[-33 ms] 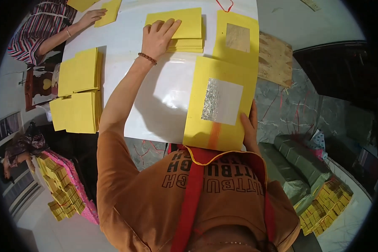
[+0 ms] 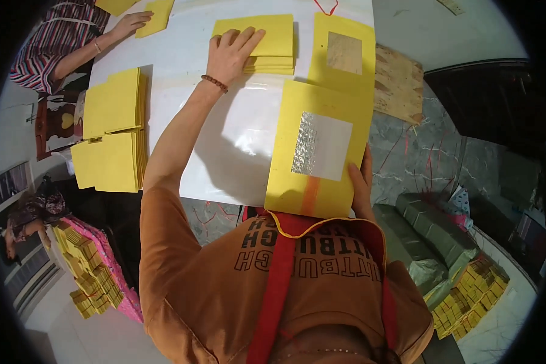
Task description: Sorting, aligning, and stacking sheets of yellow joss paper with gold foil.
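Observation:
My left hand (image 2: 230, 51) reaches far across the white table (image 2: 224, 139) and lies flat, fingers spread, on the left end of a small stack of yellow sheets (image 2: 276, 39). My right hand (image 2: 361, 185) grips the lower right edge of a large yellow sheet with a silver foil square (image 2: 318, 148), held up close over the table's near edge. Beyond it lies another yellow sheet with a gold foil square (image 2: 344, 51).
Two thick stacks of yellow paper (image 2: 110, 130) sit at the table's left edge. Another person in a striped top (image 2: 51, 42) has a hand on a yellow sheet (image 2: 156, 15) at the far left. A plywood board (image 2: 399, 82) lies at right. Yellow bundles (image 2: 82, 267) and green sacks (image 2: 434, 233) are on the floor.

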Demonstrator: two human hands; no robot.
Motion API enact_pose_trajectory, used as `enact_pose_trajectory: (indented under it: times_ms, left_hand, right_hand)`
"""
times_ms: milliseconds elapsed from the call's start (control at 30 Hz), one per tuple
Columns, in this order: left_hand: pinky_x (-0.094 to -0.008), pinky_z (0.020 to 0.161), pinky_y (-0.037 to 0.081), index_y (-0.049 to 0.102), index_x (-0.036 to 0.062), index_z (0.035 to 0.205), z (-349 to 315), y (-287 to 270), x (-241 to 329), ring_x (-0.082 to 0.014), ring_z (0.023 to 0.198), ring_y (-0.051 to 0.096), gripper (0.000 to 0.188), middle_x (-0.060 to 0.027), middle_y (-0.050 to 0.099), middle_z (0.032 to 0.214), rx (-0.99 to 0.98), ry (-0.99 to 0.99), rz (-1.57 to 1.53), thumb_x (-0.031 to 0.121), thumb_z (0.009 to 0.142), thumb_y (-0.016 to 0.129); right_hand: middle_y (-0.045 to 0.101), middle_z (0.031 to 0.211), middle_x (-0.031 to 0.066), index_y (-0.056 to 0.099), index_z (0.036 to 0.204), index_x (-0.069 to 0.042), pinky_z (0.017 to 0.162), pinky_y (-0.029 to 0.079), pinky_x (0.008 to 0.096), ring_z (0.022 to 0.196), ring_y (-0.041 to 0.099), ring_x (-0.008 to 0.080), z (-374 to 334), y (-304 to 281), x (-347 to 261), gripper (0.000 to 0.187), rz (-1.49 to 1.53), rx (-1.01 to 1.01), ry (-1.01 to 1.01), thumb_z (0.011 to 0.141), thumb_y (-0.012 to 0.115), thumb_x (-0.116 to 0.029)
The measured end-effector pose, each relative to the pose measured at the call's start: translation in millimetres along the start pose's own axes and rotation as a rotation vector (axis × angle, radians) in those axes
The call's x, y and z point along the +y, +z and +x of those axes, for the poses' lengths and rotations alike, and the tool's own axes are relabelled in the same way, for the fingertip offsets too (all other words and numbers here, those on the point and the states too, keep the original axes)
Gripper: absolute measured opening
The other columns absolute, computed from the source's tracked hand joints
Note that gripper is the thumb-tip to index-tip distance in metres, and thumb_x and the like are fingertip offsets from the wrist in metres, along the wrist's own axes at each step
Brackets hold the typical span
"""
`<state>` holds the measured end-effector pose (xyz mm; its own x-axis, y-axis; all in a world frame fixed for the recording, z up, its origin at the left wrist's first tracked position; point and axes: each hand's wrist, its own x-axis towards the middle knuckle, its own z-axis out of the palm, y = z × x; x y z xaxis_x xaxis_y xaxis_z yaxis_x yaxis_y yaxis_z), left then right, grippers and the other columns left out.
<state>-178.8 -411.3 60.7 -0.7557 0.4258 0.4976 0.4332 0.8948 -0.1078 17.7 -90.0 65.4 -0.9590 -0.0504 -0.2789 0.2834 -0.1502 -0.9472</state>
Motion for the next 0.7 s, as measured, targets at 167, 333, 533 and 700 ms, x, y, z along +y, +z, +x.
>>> enact_pose_trajectory:
  times_ms: [167,333,533,700]
  left_hand:
    - [-0.0384,0.083,0.035,0.043,0.0238,0.126,-12.7,29.1,1.0,-0.0192,0.102,0.046,0.065,0.0026,0.049,0.120,-0.114,0.029,-0.029,0.013,0.066,0.064]
    - [-0.0412,0.088,0.034,0.042,0.0231,0.128,-13.1,37.8,0.3,-0.0220,0.108,0.044,0.061,0.0007,0.045,0.127,-0.319,0.020,-0.099,0.017,0.070,0.060]
    - [-0.0484,0.099,0.025,0.035,0.0172,0.133,-27.9,41.6,20.8,-0.0308,0.121,0.032,0.063,-0.0074,0.033,0.137,-0.415,-0.106,-0.168,0.030,0.073,0.052]
    - [-0.0504,0.102,0.021,0.029,0.0130,0.136,-37.1,53.9,28.6,-0.0325,0.125,0.026,0.066,-0.0113,0.027,0.140,-0.318,-0.109,-0.091,0.031,0.075,0.046]
  right_hand:
    - [0.030,0.137,0.0131,0.021,0.137,-0.001,0.102,0.025,0.0345,0.125,0.031,0.0231,1.0,4.2,-0.4,0.061,0.072,0.018,-0.038,0.085,0.048,-0.014]
    - [0.031,0.136,0.0132,0.021,0.137,-0.001,0.102,0.025,0.0347,0.124,0.032,0.0231,-1.2,3.0,2.5,0.062,0.105,0.041,-0.011,0.083,0.049,-0.014]
    - [0.031,0.136,0.0132,0.021,0.137,-0.001,0.102,0.025,0.0353,0.123,0.032,0.0233,-3.0,5.7,0.3,0.064,0.147,0.044,0.004,0.082,0.050,-0.016]
    - [0.031,0.136,0.0132,0.022,0.137,-0.001,0.102,0.025,0.0355,0.124,0.032,0.0234,-4.2,7.1,6.3,0.065,0.219,0.089,0.006,0.082,0.052,-0.018]
